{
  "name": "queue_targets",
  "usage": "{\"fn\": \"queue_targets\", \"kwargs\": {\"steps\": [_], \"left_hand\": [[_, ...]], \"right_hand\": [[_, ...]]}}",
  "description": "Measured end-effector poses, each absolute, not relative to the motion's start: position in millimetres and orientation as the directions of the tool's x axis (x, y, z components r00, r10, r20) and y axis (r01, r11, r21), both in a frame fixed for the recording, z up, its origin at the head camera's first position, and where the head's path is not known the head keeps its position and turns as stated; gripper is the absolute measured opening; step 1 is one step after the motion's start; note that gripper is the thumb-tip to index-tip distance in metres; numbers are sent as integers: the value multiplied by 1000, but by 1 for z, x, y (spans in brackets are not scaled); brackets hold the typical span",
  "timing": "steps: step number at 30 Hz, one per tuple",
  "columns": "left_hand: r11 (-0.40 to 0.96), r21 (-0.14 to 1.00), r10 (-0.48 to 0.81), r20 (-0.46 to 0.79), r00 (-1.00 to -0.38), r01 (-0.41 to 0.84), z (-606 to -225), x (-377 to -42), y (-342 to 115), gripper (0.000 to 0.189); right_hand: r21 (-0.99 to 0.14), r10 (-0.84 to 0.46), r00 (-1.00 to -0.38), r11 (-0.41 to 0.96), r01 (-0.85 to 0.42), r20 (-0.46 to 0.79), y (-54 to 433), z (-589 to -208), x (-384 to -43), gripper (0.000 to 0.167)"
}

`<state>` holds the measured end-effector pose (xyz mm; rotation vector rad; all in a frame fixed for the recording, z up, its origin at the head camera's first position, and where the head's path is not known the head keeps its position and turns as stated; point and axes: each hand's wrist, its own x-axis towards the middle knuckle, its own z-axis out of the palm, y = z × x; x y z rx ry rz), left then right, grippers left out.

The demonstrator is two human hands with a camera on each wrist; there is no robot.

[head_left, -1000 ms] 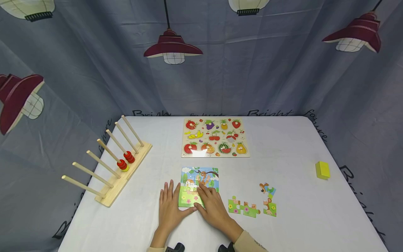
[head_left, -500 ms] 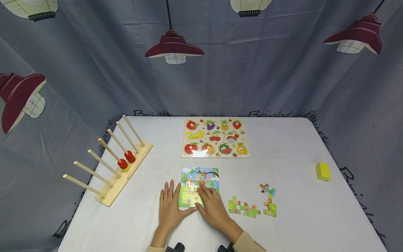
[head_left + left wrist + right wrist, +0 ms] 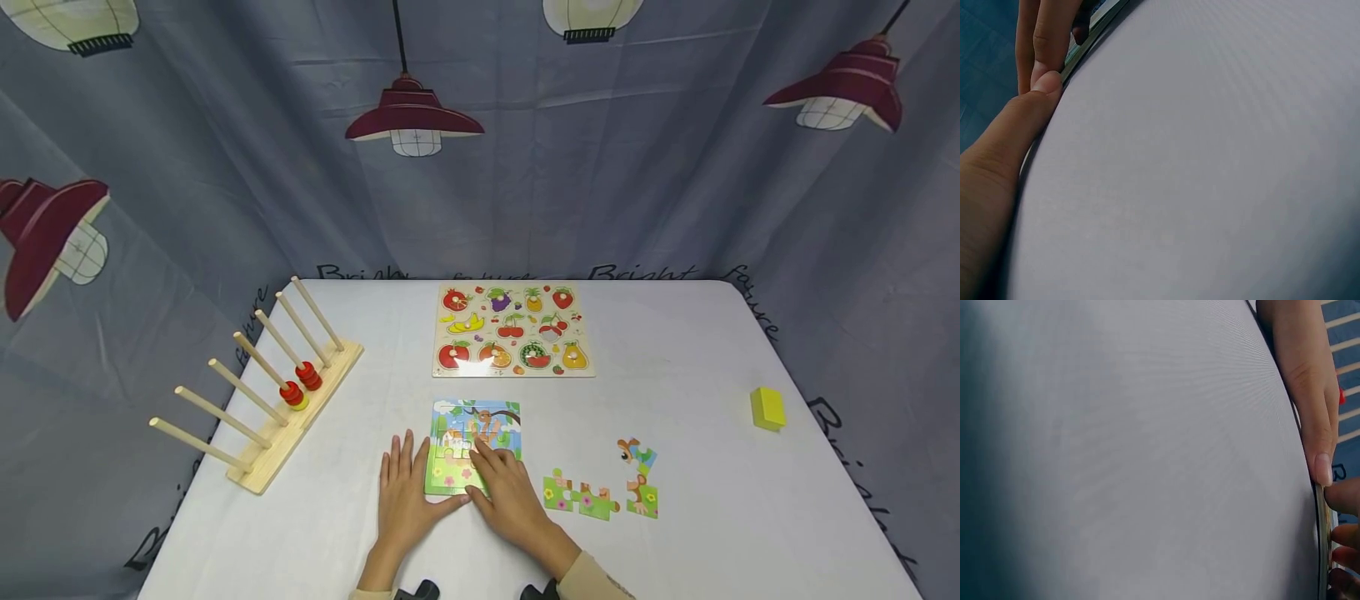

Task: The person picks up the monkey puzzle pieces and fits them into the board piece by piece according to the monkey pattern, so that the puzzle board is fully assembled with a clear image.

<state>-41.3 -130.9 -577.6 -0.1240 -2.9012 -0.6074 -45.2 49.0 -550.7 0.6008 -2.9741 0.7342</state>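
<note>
- Head view: the puzzle lies flat on the counter, with loose pieces toward its four o'clock.
- Left hand, at the puzzle's eight o'clock, has its fingers straight, grip relaxed and holding nothing.
- Right hand rests lightly bent fingers over the puzzle's four o'clock part; I see nothing clasped in that grip.
- Pressing there with tabs misaligned could pop up neighbouring pieces or bend a tab.
- If the left hand steadies too lightly, the puzzle could skate toward ten o'clock under a push.
- A careless sweep of the sleeve toward three o'clock might scatter the loose pieces.
- Right wrist view shows the puzzle's edge thickness, with the left thumb at it; only the head view shows the puzzle's picture and loose pieces.
</note>
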Motion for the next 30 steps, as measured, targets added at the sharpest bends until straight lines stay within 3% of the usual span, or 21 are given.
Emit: {"fn": "queue_targets", "kwargs": {"steps": [7,24,30], "left_hand": [[909,400,43,189,-981,116,-577,-42,-131,111],[912,395,46,168,-985,110,-575,-41,-131,112],[909,400,41,188,-981,115,-576,-41,-130,112]], "right_hand": [[-507,-372,-923,779,-369,100,55,-551,-44,48],[-427,-394,-910,807,-409,126,49,-550,-42,48],[-489,-365,-925,791,-368,106,51,-548,-43,47]]}}
